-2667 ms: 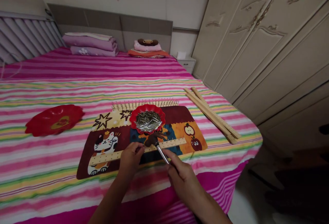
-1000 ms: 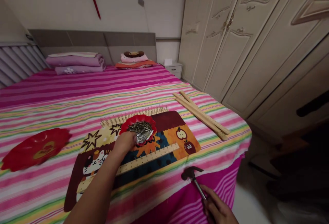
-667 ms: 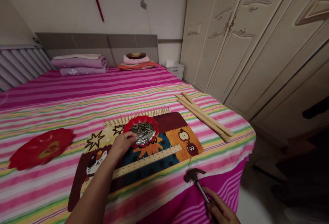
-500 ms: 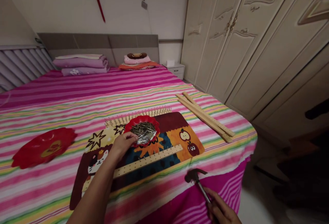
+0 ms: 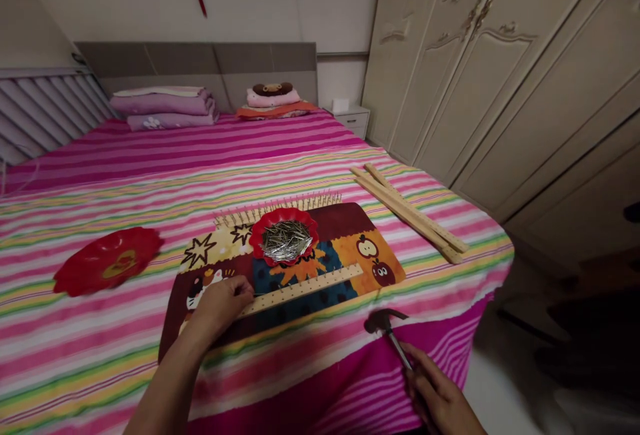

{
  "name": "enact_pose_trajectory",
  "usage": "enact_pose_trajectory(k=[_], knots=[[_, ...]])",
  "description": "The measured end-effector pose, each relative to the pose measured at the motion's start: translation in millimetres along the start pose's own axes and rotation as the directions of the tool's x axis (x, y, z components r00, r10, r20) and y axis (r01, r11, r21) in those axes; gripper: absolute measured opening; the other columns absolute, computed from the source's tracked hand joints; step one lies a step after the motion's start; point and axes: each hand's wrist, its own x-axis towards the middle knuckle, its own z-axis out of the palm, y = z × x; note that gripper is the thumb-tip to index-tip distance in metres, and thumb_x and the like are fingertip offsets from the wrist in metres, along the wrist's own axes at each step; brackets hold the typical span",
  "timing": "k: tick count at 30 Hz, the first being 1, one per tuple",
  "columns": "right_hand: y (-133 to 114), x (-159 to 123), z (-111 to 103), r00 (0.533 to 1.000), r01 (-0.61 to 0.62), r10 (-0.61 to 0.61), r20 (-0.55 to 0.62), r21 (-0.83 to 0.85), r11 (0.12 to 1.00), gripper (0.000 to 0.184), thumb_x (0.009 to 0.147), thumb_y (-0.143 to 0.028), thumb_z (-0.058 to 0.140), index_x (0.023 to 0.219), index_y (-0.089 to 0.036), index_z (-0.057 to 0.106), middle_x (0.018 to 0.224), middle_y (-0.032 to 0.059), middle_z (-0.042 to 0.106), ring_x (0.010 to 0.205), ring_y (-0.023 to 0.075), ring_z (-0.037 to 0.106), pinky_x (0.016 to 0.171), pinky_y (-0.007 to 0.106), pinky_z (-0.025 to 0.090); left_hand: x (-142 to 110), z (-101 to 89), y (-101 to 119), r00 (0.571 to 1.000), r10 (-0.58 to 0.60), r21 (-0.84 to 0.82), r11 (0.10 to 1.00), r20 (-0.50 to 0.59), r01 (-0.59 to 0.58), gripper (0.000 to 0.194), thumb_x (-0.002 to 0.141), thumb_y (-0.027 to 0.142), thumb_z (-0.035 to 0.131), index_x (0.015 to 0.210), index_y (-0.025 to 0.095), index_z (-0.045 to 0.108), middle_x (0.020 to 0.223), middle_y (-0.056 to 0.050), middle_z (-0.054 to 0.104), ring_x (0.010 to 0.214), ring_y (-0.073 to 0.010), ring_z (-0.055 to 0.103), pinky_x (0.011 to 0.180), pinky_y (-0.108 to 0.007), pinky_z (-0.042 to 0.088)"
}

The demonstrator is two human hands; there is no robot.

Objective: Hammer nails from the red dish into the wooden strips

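My right hand [image 5: 435,382] is wrapped round the handle of a claw hammer [image 5: 385,323], its head over the bed's front edge. My left hand [image 5: 233,298] is closed in a pinch at the left part of a pale wooden strip [image 5: 310,286]; whatever is between the fingertips is too small to make out. The strip has rows of small holes, and several nails stand in its right part. Behind it, a red scalloped bowl [image 5: 256,248] holds a heap of loose nails [image 5: 286,240]. Both rest on a patterned mat [image 5: 340,225] with cat and apple pictures.
Another wooden strip [image 5: 235,216], full of upright nails, lies behind the bowl. Several bare strips [image 5: 405,212] lie to the right on the striped bed cover [image 5: 320,175]. A red scalloped plate [image 5: 80,275] lies at left. A wardrobe [image 5: 450,88] stands beyond the bed's right side.
My left hand has moved from the bowl of nails towards me, to the left part of the strip. My right hand still holds the hammer in much the same place. The view has tilted down slightly.
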Motion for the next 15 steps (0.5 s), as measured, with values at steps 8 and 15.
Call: enact_pose_trajectory(k=[8,15], knots=[[5.4,2.7,-3.2,1.0,-0.01,0.01,0.002,-0.006,1.0,0.064,0.074,-0.053,0.047,0.127,-0.017,0.043,0.042,-0.0137,0.03,0.027,0.0064,0.026,0.025,0.016,0.016,0.1,9.5,14.9,0.999,0.028,0.13,0.991,0.044,-0.034,0.011,0.071,0.02,0.047,0.064,0.02,0.055,0.059,0.002,0.058,0.058,-0.0113,0.05,0.056,-0.021,0.029],[2.2,1.1,-3.6,1.0,-0.007,0.007,0.012,0.01,1.0,0.064,0.074,-0.052,0.047,0.127,-0.017,0.044,0.044,-0.0127,0.033,0.029,0.0065,0.027,0.025,0.015,0.016,2.3,10.8,23.7,0.999,0.023,0.208,0.978,0.024,-0.028,0.01,0.069,0.017,0.049,0.063,0.02,0.057,0.062,0.0,0.062,0.059,-0.0134,0.053,0.056,-0.023,0.03]])
